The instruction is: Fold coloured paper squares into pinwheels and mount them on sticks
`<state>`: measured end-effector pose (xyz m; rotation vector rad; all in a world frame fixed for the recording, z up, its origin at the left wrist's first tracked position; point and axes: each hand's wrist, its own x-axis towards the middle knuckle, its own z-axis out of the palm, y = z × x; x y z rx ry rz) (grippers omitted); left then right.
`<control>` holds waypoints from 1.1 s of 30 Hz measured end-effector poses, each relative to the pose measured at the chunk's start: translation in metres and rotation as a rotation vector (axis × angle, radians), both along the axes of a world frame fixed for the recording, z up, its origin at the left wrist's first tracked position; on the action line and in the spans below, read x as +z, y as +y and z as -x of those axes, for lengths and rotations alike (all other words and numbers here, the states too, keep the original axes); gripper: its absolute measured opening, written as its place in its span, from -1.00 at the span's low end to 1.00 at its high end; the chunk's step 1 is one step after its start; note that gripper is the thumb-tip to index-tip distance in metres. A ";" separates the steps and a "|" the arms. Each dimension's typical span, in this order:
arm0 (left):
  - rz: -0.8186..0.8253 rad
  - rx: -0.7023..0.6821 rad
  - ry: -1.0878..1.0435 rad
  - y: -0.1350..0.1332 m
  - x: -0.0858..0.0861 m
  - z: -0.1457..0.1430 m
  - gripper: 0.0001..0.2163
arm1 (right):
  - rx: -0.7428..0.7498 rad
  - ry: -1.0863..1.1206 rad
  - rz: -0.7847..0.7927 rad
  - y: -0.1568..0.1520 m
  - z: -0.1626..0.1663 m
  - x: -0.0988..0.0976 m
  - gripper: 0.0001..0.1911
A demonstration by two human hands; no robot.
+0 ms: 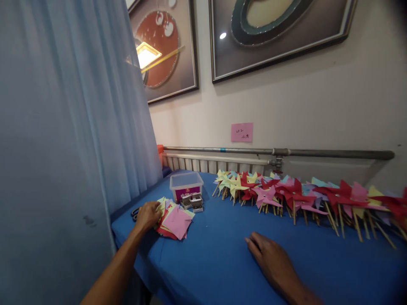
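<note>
My left hand (150, 215) is at the left edge of a loose pile of coloured paper squares (178, 221), pink, red and pale yellow. Its fingers are closed on the yellow sheets at that edge, with the fingertips partly hidden. Black-handled scissors (135, 214) lie just left of this hand, partly covered by it. My right hand (272, 258) rests on the blue cloth with fingers curled together, and nothing shows in it. Beyond the paper are small open grey boxes (192, 202) and a clear plastic tub (186, 181) with a purple label.
Many paper pinwheels (294, 192) on wooden sticks lie in a long row at the back right. A blue cloth (210, 258) covers the table. A pale blue curtain (63, 127) hangs at left. Behind run a metal pipe (197, 150) and a radiator (203, 164).
</note>
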<state>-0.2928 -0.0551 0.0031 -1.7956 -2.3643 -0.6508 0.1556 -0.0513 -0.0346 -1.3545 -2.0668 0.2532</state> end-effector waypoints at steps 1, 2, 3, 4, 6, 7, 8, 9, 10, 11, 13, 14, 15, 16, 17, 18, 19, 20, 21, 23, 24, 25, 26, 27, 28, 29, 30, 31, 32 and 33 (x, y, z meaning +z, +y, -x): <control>0.029 -0.011 0.019 0.002 0.001 -0.002 -0.78 | 0.000 0.000 0.002 0.000 0.000 0.000 -0.62; 0.041 -0.012 0.020 0.004 0.001 -0.004 -0.81 | 0.003 0.003 0.001 0.000 0.000 0.001 -0.62; 0.037 -0.003 0.009 0.006 0.001 -0.005 -0.80 | 0.006 0.006 -0.003 0.000 -0.001 0.001 -0.62; 0.028 0.010 -0.005 0.007 0.000 -0.005 -0.77 | 0.010 0.010 -0.007 0.000 -0.001 0.001 -0.62; -0.012 0.040 -0.037 0.008 -0.001 -0.004 -0.72 | 0.014 0.015 -0.008 0.000 -0.001 0.001 -0.62; -0.042 0.063 -0.063 0.008 0.000 -0.002 -0.71 | 0.014 0.016 -0.004 0.000 -0.001 0.001 -0.62; -0.079 0.093 -0.101 0.008 0.001 0.000 -0.70 | 0.014 0.018 0.002 0.000 0.000 0.001 -0.62; -0.126 0.124 -0.155 0.008 0.004 0.003 -0.69 | 0.013 0.019 0.005 0.000 0.000 0.001 -0.62; -0.186 0.157 -0.228 0.007 0.007 0.007 -0.69 | 0.010 0.018 0.007 -0.001 0.001 0.002 -0.62; -0.251 0.183 -0.309 0.006 0.012 0.010 -0.69 | 0.007 0.016 0.007 -0.001 0.001 0.002 -0.62; -0.352 0.208 -0.453 0.005 0.023 0.017 -0.68 | 0.002 0.011 0.000 -0.001 0.002 0.002 -0.63; -0.382 0.213 -0.500 0.004 0.029 0.019 -0.68 | 0.001 0.010 -0.004 -0.001 0.002 0.002 -0.63; -0.404 0.217 -0.532 0.003 0.036 0.019 -0.68 | 0.002 0.012 -0.007 -0.001 0.002 0.002 -0.63; -0.420 0.216 -0.559 0.002 0.042 0.017 -0.69 | 0.002 0.014 -0.012 0.000 0.001 0.001 -0.63; -0.436 0.210 -0.601 0.001 0.049 0.013 -0.70 | 0.004 0.017 -0.018 -0.001 0.001 0.001 -0.63; -0.454 0.187 -0.668 0.001 0.055 0.006 -0.71 | 0.006 0.021 -0.027 -0.001 0.002 0.001 -0.63; -0.470 0.142 -0.775 0.001 0.060 -0.005 -0.72 | 0.008 0.028 -0.039 -0.001 0.002 0.001 -0.63; -0.478 0.084 -0.932 0.003 0.064 -0.018 -0.71 | 0.014 0.039 -0.051 -0.002 0.004 0.002 -0.64; -0.459 -0.008 -1.101 0.005 0.067 -0.034 -0.68 | 0.027 0.056 -0.059 -0.003 0.006 0.003 -0.66; -0.384 -0.139 -1.194 0.013 0.068 -0.072 -0.62 | 0.063 0.115 -0.061 -0.006 0.011 0.009 -0.70; -0.344 -0.195 -1.223 0.019 0.065 -0.092 -0.61 | 0.086 0.158 -0.058 -0.007 0.015 0.012 -0.72; -0.292 -0.272 -1.268 0.026 0.062 -0.114 -0.61 | 0.099 0.216 -0.060 -0.007 0.018 0.015 -0.74; -0.203 -0.393 -1.369 0.033 0.057 -0.135 -0.62 | 0.096 0.275 -0.066 -0.007 0.021 0.018 -0.73; -0.123 -0.485 -1.454 0.042 0.051 -0.156 -0.63 | 0.082 0.337 -0.066 -0.006 0.023 0.020 -0.72; -0.078 -0.524 -1.495 0.050 0.045 -0.177 -0.66 | 0.046 0.409 -0.066 -0.004 0.024 0.021 -0.71; -0.045 -0.512 -1.488 0.059 0.038 -0.196 -0.69 | -0.010 0.486 -0.065 -0.002 0.024 0.021 -0.69; -0.036 -0.458 -1.439 0.067 0.031 -0.214 -0.73 | -0.056 0.539 -0.057 0.001 0.023 0.021 -0.68; -0.054 -0.398 -1.351 0.075 0.024 -0.231 -0.76 | -0.086 0.569 -0.049 0.004 0.020 0.020 -0.66; -0.084 -0.362 -1.239 0.081 0.017 -0.246 -0.78 | -0.100 0.579 -0.040 0.007 0.017 0.018 -0.66; -0.112 -0.351 -1.126 0.086 0.010 -0.260 -0.80 | -0.100 0.575 -0.026 0.010 0.014 0.016 -0.66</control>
